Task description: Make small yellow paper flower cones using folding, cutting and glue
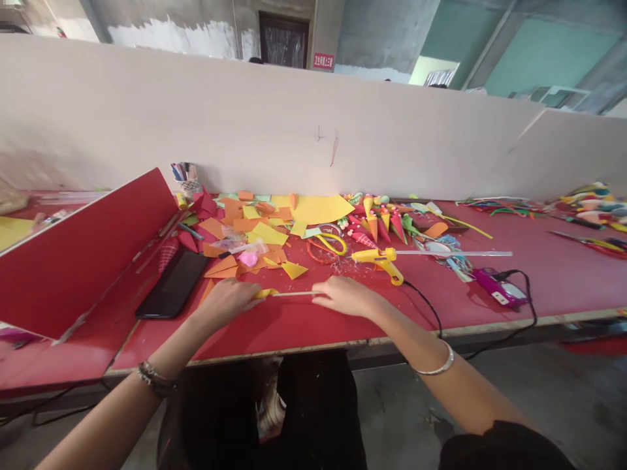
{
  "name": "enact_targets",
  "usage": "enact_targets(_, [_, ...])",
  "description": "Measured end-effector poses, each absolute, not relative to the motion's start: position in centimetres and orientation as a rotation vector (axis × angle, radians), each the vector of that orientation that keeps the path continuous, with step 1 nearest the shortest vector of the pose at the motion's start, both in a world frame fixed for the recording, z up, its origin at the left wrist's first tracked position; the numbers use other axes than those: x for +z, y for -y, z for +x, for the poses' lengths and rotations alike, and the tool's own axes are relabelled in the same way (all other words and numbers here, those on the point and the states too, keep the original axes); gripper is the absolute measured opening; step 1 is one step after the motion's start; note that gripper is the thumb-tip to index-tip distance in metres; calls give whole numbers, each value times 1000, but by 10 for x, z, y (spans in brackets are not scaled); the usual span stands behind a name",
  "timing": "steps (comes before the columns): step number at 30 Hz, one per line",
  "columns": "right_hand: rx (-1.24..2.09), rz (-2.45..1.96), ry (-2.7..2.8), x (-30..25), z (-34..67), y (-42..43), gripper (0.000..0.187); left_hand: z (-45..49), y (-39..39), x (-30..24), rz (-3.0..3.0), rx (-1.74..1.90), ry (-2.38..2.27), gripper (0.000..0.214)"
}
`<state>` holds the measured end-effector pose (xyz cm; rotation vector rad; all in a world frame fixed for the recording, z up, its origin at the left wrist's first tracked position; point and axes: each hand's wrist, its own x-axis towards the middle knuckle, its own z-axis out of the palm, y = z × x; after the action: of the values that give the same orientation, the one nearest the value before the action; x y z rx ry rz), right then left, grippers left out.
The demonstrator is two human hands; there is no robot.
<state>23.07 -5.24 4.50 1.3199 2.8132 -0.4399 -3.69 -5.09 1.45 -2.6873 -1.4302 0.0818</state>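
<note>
My left hand (pixel 234 297) is closed on a small yellow piece (pixel 266 294), paper or felt, at one end of a thin pale stick (pixel 294 294). The fingers of my right hand (pixel 343 296) close on the stick's other end. It lies level between both hands, just over the red tabletop (pixel 294 326). Beyond my right hand rests a yellow glue gun (pixel 386 261) with a long clear glue stick (pixel 455 253) in its back. Yellow-handled scissors (pixel 333 244) lie behind it. Orange and yellow scraps (pixel 264 235) spread past my left hand.
A black phone (pixel 172 287) lies left, beside a slanting red board (pixel 93 254). A pen cup (pixel 187 183) stands at the back. Small coloured cones (pixel 385 225) pile up centre-right. On the right, a purple power strip (pixel 499 288) trails a black cord. A white partition (pixel 255 124) rises behind.
</note>
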Motion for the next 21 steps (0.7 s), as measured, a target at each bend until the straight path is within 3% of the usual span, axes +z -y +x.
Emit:
enact_targets(5, [-516,1631,-2911,48,242,27,24,-31,51,16,-2449,72,1625,38])
enact_targets(8, [-458,1681,-2985,33,225,18,16,-21,56,17,-2362,56,1684,51])
enact_targets(11, [-472,1740,-3007,11,206,11,28,-19,61,18,-2331,38,1731,59])
enact_targets(17, [-593,1798,-2978,-6,198,-3,10,-26,73,18,-2333,-140,1901,50])
enact_targets(21, [-669,1755,-3035,6,202,4,13,-16,77,13,-2521,-438,2115,48])
